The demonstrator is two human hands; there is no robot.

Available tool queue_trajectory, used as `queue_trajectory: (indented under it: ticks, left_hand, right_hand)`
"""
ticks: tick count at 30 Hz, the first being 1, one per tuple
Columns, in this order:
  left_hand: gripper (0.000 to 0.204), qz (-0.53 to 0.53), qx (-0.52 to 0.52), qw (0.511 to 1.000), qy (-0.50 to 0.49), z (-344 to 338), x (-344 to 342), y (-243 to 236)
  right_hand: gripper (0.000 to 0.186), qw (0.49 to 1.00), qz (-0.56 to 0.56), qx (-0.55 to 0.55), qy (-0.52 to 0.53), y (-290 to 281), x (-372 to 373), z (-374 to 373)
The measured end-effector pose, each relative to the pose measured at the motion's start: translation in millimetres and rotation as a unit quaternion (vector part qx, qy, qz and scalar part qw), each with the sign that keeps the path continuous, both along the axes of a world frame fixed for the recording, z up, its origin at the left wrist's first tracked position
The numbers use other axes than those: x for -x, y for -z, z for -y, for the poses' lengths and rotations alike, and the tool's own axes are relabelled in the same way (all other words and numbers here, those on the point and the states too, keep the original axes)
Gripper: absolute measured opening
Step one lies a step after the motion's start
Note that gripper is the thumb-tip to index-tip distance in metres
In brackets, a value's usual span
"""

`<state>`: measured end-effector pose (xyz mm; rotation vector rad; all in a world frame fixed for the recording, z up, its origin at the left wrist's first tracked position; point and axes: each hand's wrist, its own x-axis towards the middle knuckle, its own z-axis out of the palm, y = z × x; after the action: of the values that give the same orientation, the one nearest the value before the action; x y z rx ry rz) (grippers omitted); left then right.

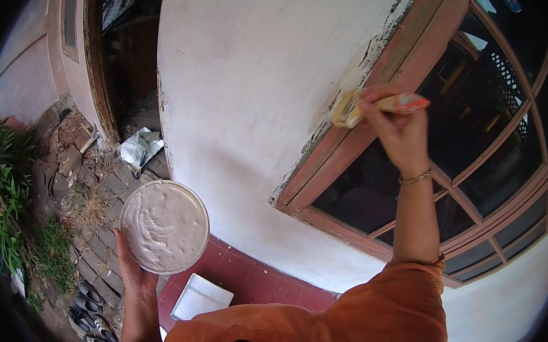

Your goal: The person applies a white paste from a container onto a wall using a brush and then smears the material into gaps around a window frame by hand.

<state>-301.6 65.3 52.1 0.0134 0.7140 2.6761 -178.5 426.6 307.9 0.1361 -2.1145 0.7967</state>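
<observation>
My left hand (pixel 136 272) holds a round tub of thick off-white paint (pixel 165 227) from its near side, the thumb along the rim and the other fingers hidden behind it. The surface of the paint is ridged and pitted. Up at the right, my right hand (pixel 399 126) grips a paintbrush (pixel 388 104) with a pale handle ending in red-orange. Its bristle end, smeared by motion, is against or just over the crack between the white wall (pixel 249 67) and the brown wooden window frame (pixel 345 157); I cannot tell if it touches.
Dark panes fill the window (pixel 462 108) at right. Below me, a white square lid or tray (pixel 201 297) lies on red floor tiles (pixel 278 289). Several shoes (pixel 91 314), green plants (pixel 2 196) and a silvery bag (pixel 141 149) are at left, near a doorway (pixel 132 66).
</observation>
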Motion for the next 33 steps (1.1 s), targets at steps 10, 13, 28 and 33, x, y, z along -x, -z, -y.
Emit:
queue_trajectory:
  ticks: [10,13,28,33]
  left_hand:
    - [0.055,0.014,-0.015,1.000,0.007,1,0,0]
    - [0.056,0.001,-0.015,1.000,0.014,-3,0,0]
    - [0.057,-0.007,-0.026,1.000,0.002,-1,-2,-5]
    - [0.058,-0.021,-0.036,0.999,0.016,-4,-1,-1]
  right_hand:
    - [0.007,0.999,-0.027,-0.005,0.035,-43,16,-5]
    - [0.008,0.994,-0.101,-0.043,0.028,-75,10,-9]
    - [0.011,0.998,0.007,-0.032,0.051,-61,9,-13]
    - [0.011,0.987,-0.125,-0.087,0.042,-113,3,-16]
